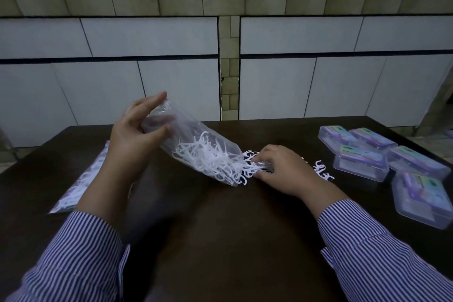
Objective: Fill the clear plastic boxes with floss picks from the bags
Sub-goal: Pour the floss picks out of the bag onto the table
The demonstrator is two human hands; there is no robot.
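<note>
Left hand [137, 130] grips clear bag [193, 147] tilted mouth-down, so floss picks [247, 167] spill out; right hand [282, 169] fingers curl round them.

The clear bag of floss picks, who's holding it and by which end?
The left hand grips the bag by its raised closed end; the right hand pinches floss picks at its open mouth.

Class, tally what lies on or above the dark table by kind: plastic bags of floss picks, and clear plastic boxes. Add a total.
Bags of floss picks: 2 (held bag, lying bag)
Clear plastic boxes: 5 ()
Total: 7
</note>
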